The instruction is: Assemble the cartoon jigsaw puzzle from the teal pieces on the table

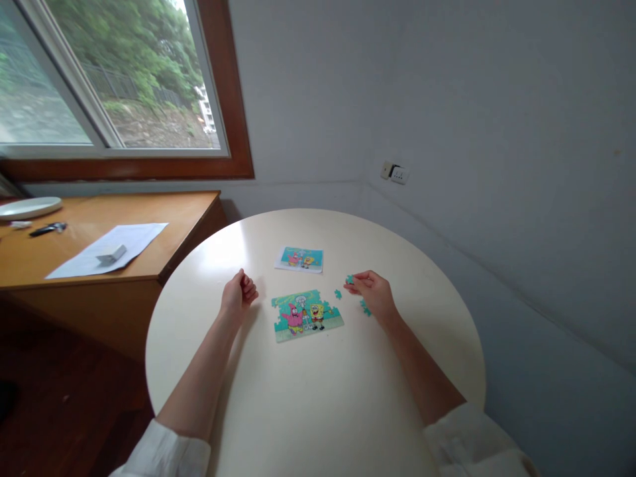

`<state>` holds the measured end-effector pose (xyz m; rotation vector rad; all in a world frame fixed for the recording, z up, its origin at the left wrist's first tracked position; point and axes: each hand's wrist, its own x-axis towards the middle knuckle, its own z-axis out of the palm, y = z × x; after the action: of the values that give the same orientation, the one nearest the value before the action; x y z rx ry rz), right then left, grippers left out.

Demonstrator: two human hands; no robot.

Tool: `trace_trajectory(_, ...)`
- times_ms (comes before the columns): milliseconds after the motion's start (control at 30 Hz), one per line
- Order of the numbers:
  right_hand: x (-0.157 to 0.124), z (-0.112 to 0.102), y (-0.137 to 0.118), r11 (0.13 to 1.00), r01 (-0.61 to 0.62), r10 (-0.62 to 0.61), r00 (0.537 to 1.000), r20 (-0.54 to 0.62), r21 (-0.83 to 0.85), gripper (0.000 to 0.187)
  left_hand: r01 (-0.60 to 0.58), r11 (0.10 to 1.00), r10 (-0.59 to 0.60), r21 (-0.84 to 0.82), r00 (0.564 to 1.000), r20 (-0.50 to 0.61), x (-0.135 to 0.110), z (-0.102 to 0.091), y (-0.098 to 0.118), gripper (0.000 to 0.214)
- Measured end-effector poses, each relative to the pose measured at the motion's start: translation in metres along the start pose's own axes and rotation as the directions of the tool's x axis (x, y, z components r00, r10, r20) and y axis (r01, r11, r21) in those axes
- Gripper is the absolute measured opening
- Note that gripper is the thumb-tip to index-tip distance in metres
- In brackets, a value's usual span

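Observation:
My right hand (373,291) pinches a teal puzzle piece (350,279) between thumb and fingers, just above the table. Beside it lies a small loose puzzle piece (338,294), and more teal pieces (366,307) show partly under the hand. A jigsaw puzzle (304,317) with a pink starfish, a grey-green figure and a yellow sponge figure lies between my hands; its upper right and left edges are jagged. Left of it rests my left hand (239,291), fingers curled into a fist, with nothing visible in it. Behind the puzzle is a reference picture card (301,259) showing the same scene.
The round cream table (308,411) fills the middle. At the left stands a wooden desk (189,212) bearing a paper sheet (136,233), a small white block (111,254), a dark object (46,230) and a white round tray (30,207). Walls rise behind and right.

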<state>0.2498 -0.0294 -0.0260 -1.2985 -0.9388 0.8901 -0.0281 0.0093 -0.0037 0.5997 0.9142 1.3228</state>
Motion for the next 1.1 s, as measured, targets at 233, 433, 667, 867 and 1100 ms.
trace_trajectory(233,0.0017,-0.0018,0.0034,0.992,0.078,-0.072,0.996,0.061,-0.1,0.03,-0.006,1.0,0.006,0.008,1.0,-0.001,-0.0008,0.0002,0.0005,0.035)
trace_trajectory(433,0.0025,0.0004,0.0076,0.993,0.071,-0.06,0.992,0.107,-0.1,0.031,-0.004,1.0,0.004,0.001,1.0,-0.003,-0.001,0.0011,0.0008,0.035)
trace_trajectory(667,-0.0004,0.0012,0.0047,0.997,-0.021,0.03,0.992,0.122,-0.072,0.026,-0.007,1.0,0.007,0.0,1.0,-0.004,-0.0022,0.002,0.0015,0.035)
trace_trajectory(867,-0.0029,0.0022,0.0037,0.997,-0.004,0.017,0.987,0.159,-0.083,0.034,-0.011,1.0,0.011,-0.002,1.0,-0.003,-0.0023,0.0019,0.0017,0.036)
trace_trajectory(1100,-0.0032,0.0024,0.0037,0.992,0.047,-0.028,0.986,0.165,-0.116,0.038,-0.015,1.0,0.015,-0.001,1.0,0.006,0.0003,-0.0008,0.0001,0.036)
